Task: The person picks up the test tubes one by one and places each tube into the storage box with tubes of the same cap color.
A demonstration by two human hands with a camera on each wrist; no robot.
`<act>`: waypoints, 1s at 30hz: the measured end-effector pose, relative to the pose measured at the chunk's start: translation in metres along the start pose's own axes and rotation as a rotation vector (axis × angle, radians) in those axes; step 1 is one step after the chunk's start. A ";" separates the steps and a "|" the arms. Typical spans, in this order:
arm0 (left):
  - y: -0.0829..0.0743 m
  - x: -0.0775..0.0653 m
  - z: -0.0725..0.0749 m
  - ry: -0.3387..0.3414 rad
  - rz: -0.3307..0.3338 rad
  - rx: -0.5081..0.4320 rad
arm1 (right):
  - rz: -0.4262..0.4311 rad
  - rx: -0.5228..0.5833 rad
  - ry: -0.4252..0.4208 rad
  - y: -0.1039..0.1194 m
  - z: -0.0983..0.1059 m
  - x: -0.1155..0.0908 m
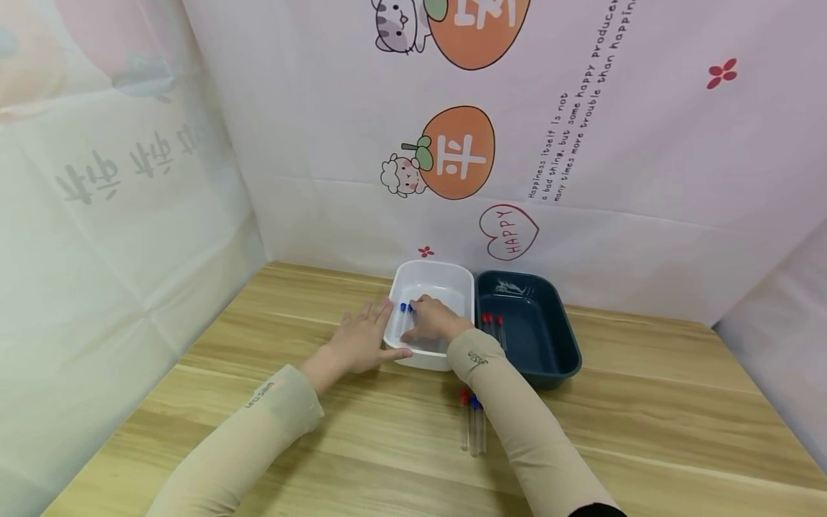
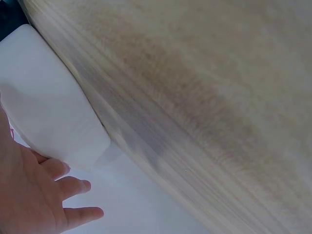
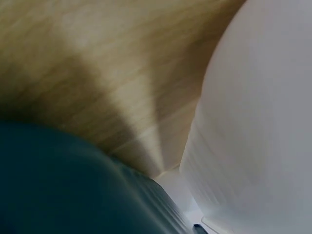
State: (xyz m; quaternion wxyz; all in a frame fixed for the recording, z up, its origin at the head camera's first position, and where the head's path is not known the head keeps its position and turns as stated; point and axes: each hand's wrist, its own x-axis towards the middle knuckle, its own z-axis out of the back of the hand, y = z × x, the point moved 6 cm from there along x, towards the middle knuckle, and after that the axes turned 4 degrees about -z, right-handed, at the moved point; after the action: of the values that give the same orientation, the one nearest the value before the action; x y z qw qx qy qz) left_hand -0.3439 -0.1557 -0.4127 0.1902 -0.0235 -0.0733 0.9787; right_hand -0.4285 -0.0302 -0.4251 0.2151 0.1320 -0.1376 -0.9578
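Note:
My left hand [image 1: 358, 341], fingers spread, rests against the left side of the white tray [image 1: 460, 276]; the left wrist view shows its fingertips at the tray's outer wall. Inside that tray is my right hand [image 1: 436, 319], its fingers bent down beside blue-capped test tubes [image 1: 403, 307] that lie there. One fingertip is at a blue cap, but whether the hand grips that tube is hidden. The right wrist view shows only tray walls, not the hand. Near my right forearm, red- and blue-capped test tubes [image 1: 476, 427] lie on the table.
Right of the white tray stands a dark blue tray [image 1: 549, 359] containing red-capped test tubes [image 1: 500, 321]. Both trays are on the wooden table [image 1: 362, 459], near a printed cloth backdrop [image 1: 310, 129]. More cloth [image 1: 97, 287] hangs at the left side.

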 end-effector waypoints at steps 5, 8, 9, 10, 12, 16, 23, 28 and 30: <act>-0.001 0.000 0.001 0.002 0.003 0.010 | 0.006 -0.016 0.011 -0.001 0.000 0.000; -0.001 -0.001 0.002 0.002 0.005 0.006 | 0.003 -0.011 0.012 -0.002 -0.001 0.001; -0.002 -0.001 0.002 0.003 0.005 0.003 | 0.004 -0.010 0.012 -0.002 -0.001 0.001; -0.002 -0.001 0.002 0.000 0.004 -0.001 | 0.005 -0.009 0.012 -0.002 -0.001 0.000; -0.002 -0.002 0.002 0.005 0.007 -0.001 | 0.009 -0.006 0.009 -0.002 -0.001 0.000; -0.005 -0.002 0.003 -0.007 0.001 -0.008 | 0.022 -0.010 0.002 -0.002 -0.001 -0.002; -0.007 0.001 -0.001 -0.004 -0.015 -0.012 | 0.042 -0.034 -0.004 -0.004 0.007 -0.012; -0.006 -0.001 0.001 -0.014 -0.009 -0.019 | 0.057 -0.031 -0.013 -0.001 0.019 -0.021; -0.006 -0.002 0.003 -0.018 -0.007 -0.026 | 0.055 -0.028 -0.013 -0.002 0.023 -0.025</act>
State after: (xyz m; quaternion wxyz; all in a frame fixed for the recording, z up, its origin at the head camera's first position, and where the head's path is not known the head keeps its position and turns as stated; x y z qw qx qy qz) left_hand -0.3402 -0.1516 -0.4091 0.1924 -0.0172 -0.0878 0.9772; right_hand -0.4141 -0.0127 -0.3990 0.2425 0.1191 -0.1291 -0.9541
